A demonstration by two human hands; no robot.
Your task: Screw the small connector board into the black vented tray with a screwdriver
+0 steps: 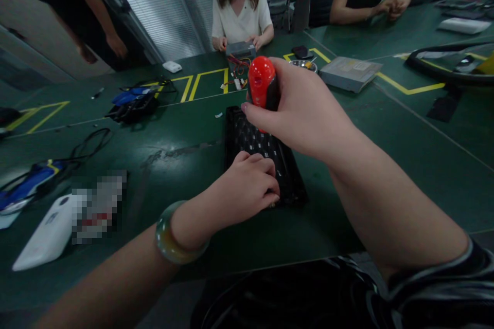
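Observation:
A black keyboard lies lengthwise on the green table before me, rows of small marks showing across it. My right hand is wrapped round the red and black handle of a screwdriver, held upright above the keyboard's far part. The screwdriver's tip is hidden, so I cannot tell whether it touches. My left hand rests on the near part of the keyboard with its fingers curled down and closed on it. Its fingertips are partly hidden. A bangle circles my left wrist.
At left lie a white phone-like case, a blurred-out item and blue things with black cables. Across the table, a person handles a grey box with wires. A grey metal box and a bowl stand beyond my right hand.

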